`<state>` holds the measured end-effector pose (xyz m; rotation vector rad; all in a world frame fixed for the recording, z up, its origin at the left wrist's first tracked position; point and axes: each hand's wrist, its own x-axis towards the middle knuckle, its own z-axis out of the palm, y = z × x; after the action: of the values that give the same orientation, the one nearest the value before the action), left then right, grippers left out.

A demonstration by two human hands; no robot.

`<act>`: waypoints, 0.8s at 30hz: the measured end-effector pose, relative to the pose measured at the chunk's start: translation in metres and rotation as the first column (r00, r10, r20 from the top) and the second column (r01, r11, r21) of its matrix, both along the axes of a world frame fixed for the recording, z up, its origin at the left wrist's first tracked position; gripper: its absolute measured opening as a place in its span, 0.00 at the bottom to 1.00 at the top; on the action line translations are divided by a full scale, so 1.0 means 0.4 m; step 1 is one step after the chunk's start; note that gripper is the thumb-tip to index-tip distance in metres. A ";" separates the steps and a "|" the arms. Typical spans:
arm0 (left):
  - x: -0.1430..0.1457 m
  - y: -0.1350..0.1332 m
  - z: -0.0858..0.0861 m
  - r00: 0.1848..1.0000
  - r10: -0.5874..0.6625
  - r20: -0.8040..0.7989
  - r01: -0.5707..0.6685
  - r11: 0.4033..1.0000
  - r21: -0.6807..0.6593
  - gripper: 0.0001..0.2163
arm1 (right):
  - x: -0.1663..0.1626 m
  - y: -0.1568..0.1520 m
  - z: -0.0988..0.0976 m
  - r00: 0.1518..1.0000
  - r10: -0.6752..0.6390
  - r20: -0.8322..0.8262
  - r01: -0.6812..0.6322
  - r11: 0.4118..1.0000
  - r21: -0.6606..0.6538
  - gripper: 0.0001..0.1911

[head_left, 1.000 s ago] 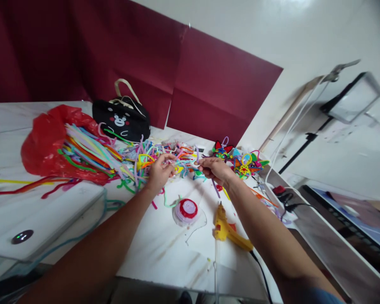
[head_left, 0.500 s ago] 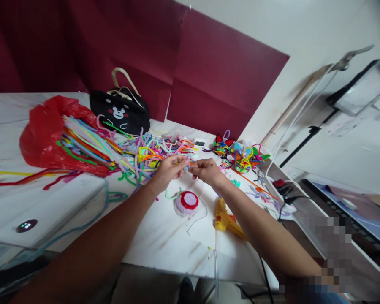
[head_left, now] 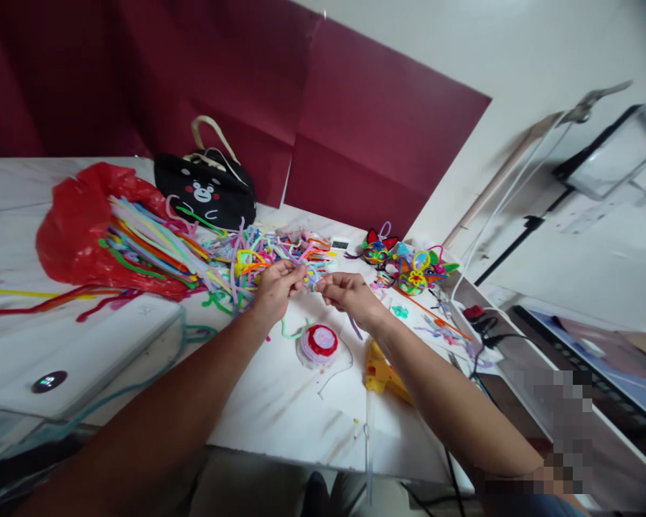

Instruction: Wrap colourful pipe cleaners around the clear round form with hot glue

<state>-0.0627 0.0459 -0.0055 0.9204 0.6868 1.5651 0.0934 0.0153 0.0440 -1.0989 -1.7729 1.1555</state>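
Pinching a purple fuzzy stem above the worktop, our right hand is the nearer one; the tail lies below that grip, long axis slanting, end pointing down and rightward, toward us. Our left hand has thumb and fingers pressed together just beside; on what, we cannot tell.

No wording or number can be made out for certain.
The white box has a lit display, its glowing characters too blurred to read, and a faint mark near its far end, also illegible; the small gadget at the back shows dark characters, too tiny to decipher.
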 end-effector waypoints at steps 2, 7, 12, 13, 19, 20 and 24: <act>-0.002 -0.002 0.005 1.000 -0.004 0.008 0.004 1.000 -0.007 0.16 | 0.004 -0.002 0.002 1.000 0.016 -0.010 -0.016 1.000 -0.027 0.16; -0.007 0.000 0.011 0.998 0.026 0.058 -0.025 1.000 -0.018 0.15 | 0.043 -0.002 0.005 0.999 0.021 0.026 -0.020 0.999 -0.030 0.17; -0.019 0.014 0.007 0.989 0.085 0.123 -0.082 0.996 -0.036 0.16 | 0.101 -0.012 0.012 0.997 -0.007 0.080 0.009 1.000 -0.014 0.18; -0.021 0.017 0.006 0.986 0.096 0.134 -0.091 0.995 -0.042 0.16 | 0.112 -0.013 0.012 0.996 -0.015 0.092 0.016 1.000 -0.006 0.18; -0.025 0.031 -0.003 0.974 0.134 0.183 -0.125 0.990 -0.060 0.15 | 0.164 -0.018 -0.009 0.981 -0.058 0.187 0.042 0.995 0.090 0.17; -0.023 0.031 -0.004 0.972 0.142 0.188 -0.132 0.989 -0.064 0.15 | 0.169 -0.020 -0.012 0.976 -0.065 0.206 0.043 0.993 0.112 0.16; -0.019 0.030 -0.005 0.963 0.168 0.209 -0.154 0.985 -0.081 0.15 | 0.179 -0.034 -0.014 0.954 -0.108 0.279 0.051 0.978 0.203 0.09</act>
<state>-0.0701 0.0580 -0.0076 0.6482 0.6654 1.7472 0.1652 0.0017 0.0386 -1.2564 -1.9947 0.7833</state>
